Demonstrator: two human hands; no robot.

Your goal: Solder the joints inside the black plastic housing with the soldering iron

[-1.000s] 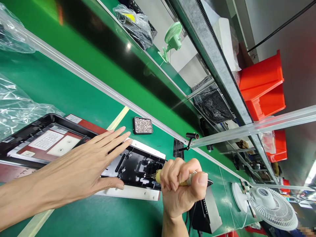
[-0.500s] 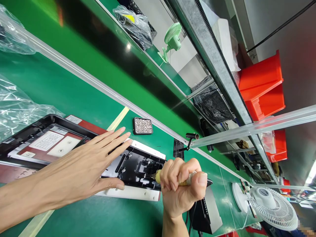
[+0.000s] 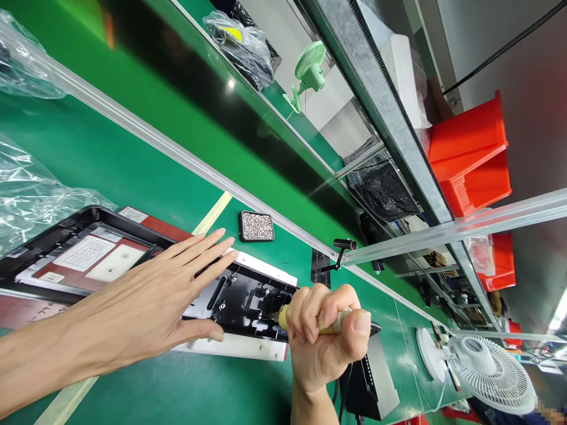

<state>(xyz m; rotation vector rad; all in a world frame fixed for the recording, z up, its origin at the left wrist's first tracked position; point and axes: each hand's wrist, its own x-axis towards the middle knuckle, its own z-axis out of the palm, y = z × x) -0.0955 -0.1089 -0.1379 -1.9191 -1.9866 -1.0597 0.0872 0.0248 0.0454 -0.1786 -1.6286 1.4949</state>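
Observation:
My left hand [image 3: 153, 301] lies flat, fingers spread, on a black plastic housing [image 3: 241, 298] that sits on a white base plate [image 3: 248, 347] on the green table. My right hand [image 3: 325, 339] is fisted around the yellowish handle of a screwdriver [image 3: 283, 317], its tip against the right end of the housing. A cable runs down from under that hand. A small black tray of silver screws [image 3: 256, 225] rests just beyond the housing.
A black frame with red and white labelled panels [image 3: 84, 251] lies at left, partly under my forearm. Clear plastic bags [image 3: 31, 189] sit far left. A black box [image 3: 370, 378] and a white fan [image 3: 485, 369] stand at right. Red bins [image 3: 472, 153] hang on the rack.

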